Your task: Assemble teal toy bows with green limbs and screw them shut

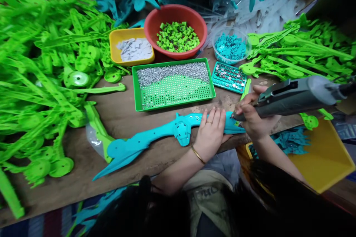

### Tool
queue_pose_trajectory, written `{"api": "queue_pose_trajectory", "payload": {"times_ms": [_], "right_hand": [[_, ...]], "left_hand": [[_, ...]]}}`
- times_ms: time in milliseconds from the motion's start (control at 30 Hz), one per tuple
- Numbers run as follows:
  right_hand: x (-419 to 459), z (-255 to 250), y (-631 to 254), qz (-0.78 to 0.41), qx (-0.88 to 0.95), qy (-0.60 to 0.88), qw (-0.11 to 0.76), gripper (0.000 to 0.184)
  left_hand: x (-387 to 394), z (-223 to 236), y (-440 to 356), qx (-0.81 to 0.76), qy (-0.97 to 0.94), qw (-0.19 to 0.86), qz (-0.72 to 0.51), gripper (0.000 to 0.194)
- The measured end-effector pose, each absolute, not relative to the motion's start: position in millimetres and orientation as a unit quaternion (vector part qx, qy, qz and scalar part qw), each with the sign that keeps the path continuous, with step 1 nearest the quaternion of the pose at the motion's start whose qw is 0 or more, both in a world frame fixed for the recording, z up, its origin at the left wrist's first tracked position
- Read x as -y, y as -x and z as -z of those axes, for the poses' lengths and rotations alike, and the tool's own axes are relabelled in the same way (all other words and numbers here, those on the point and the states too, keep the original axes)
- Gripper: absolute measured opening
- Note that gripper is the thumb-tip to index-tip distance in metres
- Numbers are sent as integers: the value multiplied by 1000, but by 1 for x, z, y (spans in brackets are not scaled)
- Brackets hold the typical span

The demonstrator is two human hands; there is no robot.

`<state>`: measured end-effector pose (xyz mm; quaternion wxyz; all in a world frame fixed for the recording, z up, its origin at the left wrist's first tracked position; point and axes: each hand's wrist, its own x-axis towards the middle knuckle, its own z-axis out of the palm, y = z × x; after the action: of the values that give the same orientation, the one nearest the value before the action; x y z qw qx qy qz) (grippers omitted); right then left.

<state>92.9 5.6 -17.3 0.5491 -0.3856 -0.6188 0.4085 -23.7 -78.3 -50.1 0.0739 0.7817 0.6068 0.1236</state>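
Observation:
A turquoise plastic toy bow [155,132] lies across the table edge, its pointed end to the left and a raised, slotted centre piece near the middle. My left hand [211,129] is laid over its right part, fingers across the top and thumb at the near side, holding it down. In my right hand [254,116] is a grey electric screwdriver [294,94], gripped near its front and nearly level. Its tip points left at the bow's right end; fingers partly hide that spot, so I cannot tell whether it touches a screw.
A green tray [174,107] of screws sits ahead, beside a small turquoise tray [228,77] of round metal pieces. Behind are a red bowl [150,31], a yellow tub [115,50] and a clear bowl [232,59]. Lime-green parts [55,92] pile up left; a yellow bin [328,159] stands right.

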Motion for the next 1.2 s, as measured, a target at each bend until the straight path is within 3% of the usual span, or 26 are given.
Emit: {"api": "queue_pose_trajectory", "payload": {"times_ms": [100,167,267,433,600,867,1033,1200], "right_hand": [[-6,1,-88,-431,593,366,573,23],[-12,-14,-78,-449,598,386,540,18],[-33,-27,-48,-440,616,380,533,20],[-74,1,8,-377,585,339,633,25],[-85,30,17,-361,595,329,638,26],[-84,35,17,-368,598,330,632,29],[-78,3,4,-369,567,266,687,19],[-36,-36,-56,-368,577,264,679,26]], "left_hand": [[79,52,22,-607,-783,67,-115,72],[80,53,21,-606,-787,58,-103,70],[80,53,20,-607,-788,47,-84,69],[81,51,21,-606,-791,44,-75,73],[82,51,21,-603,-793,40,-82,72],[82,51,20,-610,-788,33,-74,70],[81,50,20,-609,-788,44,-78,76],[77,47,11,-632,-770,52,-70,82]]}}
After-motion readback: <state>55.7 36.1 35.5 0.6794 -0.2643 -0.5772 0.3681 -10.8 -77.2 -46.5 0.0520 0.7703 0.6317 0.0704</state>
